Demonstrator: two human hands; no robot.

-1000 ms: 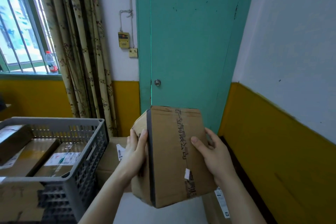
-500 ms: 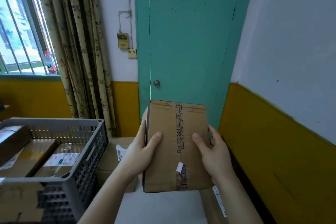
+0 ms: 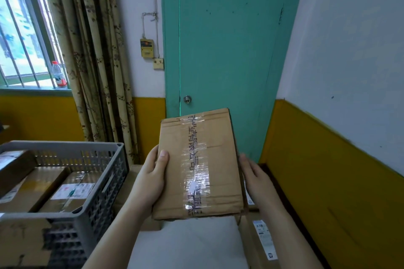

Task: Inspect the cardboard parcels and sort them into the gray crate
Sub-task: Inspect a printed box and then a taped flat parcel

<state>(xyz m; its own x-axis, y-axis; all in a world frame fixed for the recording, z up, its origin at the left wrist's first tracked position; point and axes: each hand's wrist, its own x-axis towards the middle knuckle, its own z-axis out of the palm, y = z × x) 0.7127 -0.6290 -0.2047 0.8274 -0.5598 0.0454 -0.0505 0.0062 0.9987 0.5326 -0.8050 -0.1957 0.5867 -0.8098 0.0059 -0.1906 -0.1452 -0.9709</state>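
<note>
I hold a brown cardboard parcel (image 3: 216, 164) in front of me, its broad taped face turned toward the camera. Printed clear tape runs down its middle. My left hand (image 3: 152, 178) grips its left edge with the thumb on the face. My right hand (image 3: 254, 176) holds the right edge, fingers mostly behind the box. The gray crate (image 3: 102, 183) stands at the lower left and contains several taped parcels (image 3: 72, 190).
More cardboard boxes lie below the held parcel: one (image 3: 133, 181) beside the crate, one with a label (image 3: 260, 240) at the lower right. A brown box (image 3: 19, 240) sits at the bottom left. A teal door (image 3: 225, 46) and a yellow-and-white wall (image 3: 338, 159) stand close ahead.
I have turned the parcel from showing its side edge to showing its flat taped face, and it has risen and tilted slightly. My left thumb now rests on the front.
</note>
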